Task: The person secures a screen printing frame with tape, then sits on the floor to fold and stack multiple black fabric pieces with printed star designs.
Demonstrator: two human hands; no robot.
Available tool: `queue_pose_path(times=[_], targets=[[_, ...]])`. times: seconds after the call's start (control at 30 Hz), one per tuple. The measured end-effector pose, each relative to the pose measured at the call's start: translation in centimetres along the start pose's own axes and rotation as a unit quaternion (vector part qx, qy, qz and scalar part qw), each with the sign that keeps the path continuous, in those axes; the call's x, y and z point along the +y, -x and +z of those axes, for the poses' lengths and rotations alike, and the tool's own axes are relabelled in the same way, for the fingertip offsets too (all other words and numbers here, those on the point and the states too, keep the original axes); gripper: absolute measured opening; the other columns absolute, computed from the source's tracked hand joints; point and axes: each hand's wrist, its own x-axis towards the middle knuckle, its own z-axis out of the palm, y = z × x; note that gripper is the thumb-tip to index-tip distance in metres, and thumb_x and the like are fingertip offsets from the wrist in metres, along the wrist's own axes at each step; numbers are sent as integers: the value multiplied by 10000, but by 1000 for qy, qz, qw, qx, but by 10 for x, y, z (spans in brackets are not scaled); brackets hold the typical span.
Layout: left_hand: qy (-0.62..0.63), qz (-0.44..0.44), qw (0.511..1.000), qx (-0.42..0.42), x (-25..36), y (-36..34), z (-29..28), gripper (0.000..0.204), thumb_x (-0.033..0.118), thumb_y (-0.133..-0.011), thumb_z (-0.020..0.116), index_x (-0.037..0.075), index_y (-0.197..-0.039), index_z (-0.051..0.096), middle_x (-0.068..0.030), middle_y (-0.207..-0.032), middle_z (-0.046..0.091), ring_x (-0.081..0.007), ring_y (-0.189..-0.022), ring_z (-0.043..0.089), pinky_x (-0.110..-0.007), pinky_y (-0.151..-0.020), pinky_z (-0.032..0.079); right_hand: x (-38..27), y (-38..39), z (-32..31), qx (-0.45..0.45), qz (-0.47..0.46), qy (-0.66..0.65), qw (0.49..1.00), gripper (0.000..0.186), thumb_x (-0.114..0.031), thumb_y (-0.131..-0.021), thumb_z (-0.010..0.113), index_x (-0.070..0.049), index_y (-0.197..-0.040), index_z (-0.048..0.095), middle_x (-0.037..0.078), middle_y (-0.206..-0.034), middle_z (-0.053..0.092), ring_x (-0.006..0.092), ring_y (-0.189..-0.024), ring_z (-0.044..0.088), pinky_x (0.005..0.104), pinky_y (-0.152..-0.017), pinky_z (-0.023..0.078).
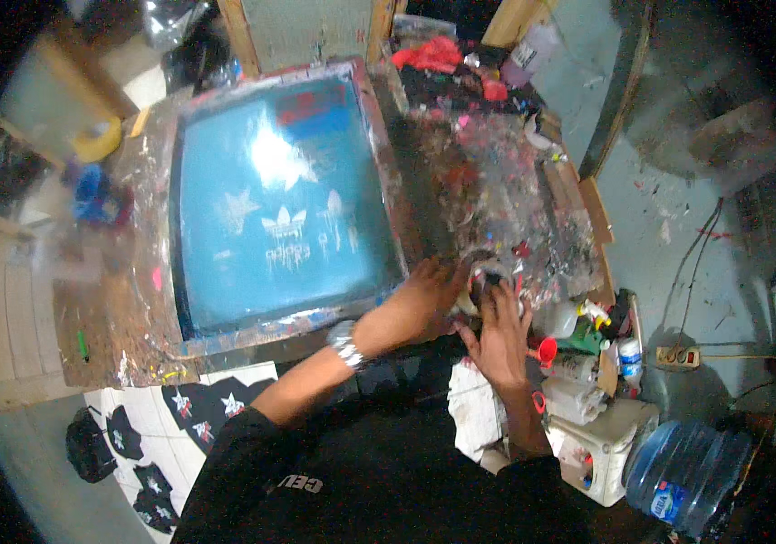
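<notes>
Person's left hand [435, 288], silver metal-banded watch [345, 345] at its wrist, reaches across to the right, fingers extended and close together beside a small, round, pale-rimmed container with a dark interior [499, 267]. Right hand [499, 337] lies at the near side of the same container, fingers pointing away from the body over the rim, thumb set apart toward the left. Blur and overlap hide the contact surfaces; cannot tell whether either hand pinches the container or only rests against it.

Container position: near edge of the broad, paint-spattered brown wooden table [121, 313], right of the middle. To its left, a large rectangular screen of light-blue mesh in a stained frame [225, 272] lies on the table; pale star and three-leaf motifs show on the mesh, with a bright glare patch at the far half and red and blue smears at the far right corner.

Far right: crumpled bright-red cloth [429, 54] and a translucent bottle of purplish liquid [533, 53]. Far left: yellow ring-shaped roll [98, 142]. Near left on the table: thin green stick [82, 345]; below it, black fabric pieces with white stars [196, 412] on a white sheet. Near right: beige plastic stool [619, 435], with a large, clear blue water jug [692, 467] beside it.
</notes>
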Motion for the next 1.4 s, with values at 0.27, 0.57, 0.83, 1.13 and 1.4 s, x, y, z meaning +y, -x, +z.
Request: queue_pose_path(times=[0.27, 0.57, 0.83, 1.13, 1.4], targets=[[484, -254, 833, -82, 36, 41, -129, 151, 119, -891, 723, -10, -970, 723, -103, -926, 734, -204, -853, 682, -335, -786, 531, -11, 33, -69, -120, -34, -298, 946, 408, -314, -804, 823, -35, -1045, 647, 173, -972, 683, 385, -983, 586, 492, -892, 452], [36, -244, 759, 602, 61, 271, -321, 157, 178, -878, 713, 52, -931, 635, -71, -1014, 624, -263, -957, 609, -422, -870, 502, -17, -6, -227, -89, -206, 14, 974, 523, -391, -696, 886, -80, -1067, 689, 128, -1040, 671, 333, -1069, 582, 507, -930, 450], [263, -3, 722, 640, 80, 225, -326, 75, 214, -904, 693, 182, -852, 649, -19, -872, 512, -237, -910, 470, -533, -1040, 339, 4, 5, -193, 17, -267, 139, 953, 341, -312, -777, 830, -72, -974, 689, 88, -952, 659, 287, -1001, 604, 552, -1000, 370], [125, -144, 736, 650, 38, 273, -314, 445, 133, -890, 644, 3, -1299, 525, -259, -1320, 568, -340, -1119, 597, -569, -1014, 458, 41, 12, 43, 74, -149, 6, 986, 214, -250, -816, 789, -74, -842, 671, 66, -926, 666, 251, -981, 621, 595, -1040, 316], [243, -235, 809, 481, -28, 195, -284, 707, 151, -849, 711, 24, -1473, 404, -117, -1120, 618, -242, -962, 622, -395, -936, 502, -109, -71, -99, 128, -108, -472, 866, 303, -115, -838, 747, -85, -1103, 604, 72, -901, 651, 189, -918, 607, 415, -882, 471]])
